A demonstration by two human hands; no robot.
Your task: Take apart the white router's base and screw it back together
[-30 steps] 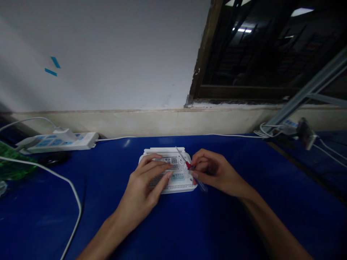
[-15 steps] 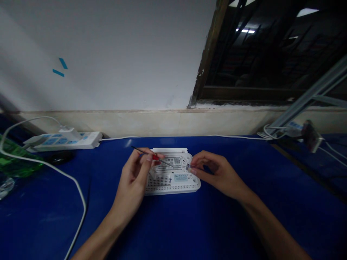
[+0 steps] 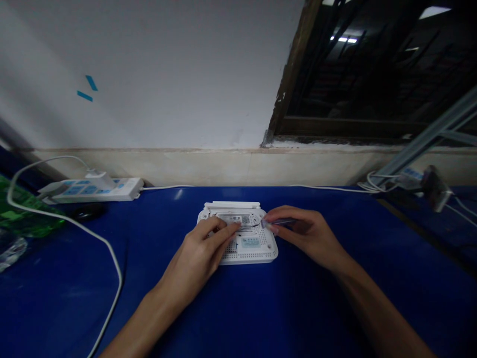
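A white router [image 3: 248,251] lies underside up on the blue table, with vent holes and printed labels on its base. My left hand [image 3: 201,246] rests on it, fingers spread over the labels. My right hand [image 3: 305,233] pinches a small translucent blue-handled screwdriver [image 3: 278,223] at the router's right side. A thin dark shaft seems to reach from it over the label towards my left fingertips. The red-marked tool is hidden or out of sight.
A white power strip [image 3: 93,190] stands at the back left of the blue table [image 3: 63,308], with a white cable [image 3: 99,237] curving across it. A green bag [image 3: 26,216] lies at far left. A metal rail [image 3: 428,134] and tangled cables are at right.
My left hand has dropped from holding a red-marked tool in the air to lying flat on the router. No red shows now. My right hand has moved the translucent piece level beside the router.
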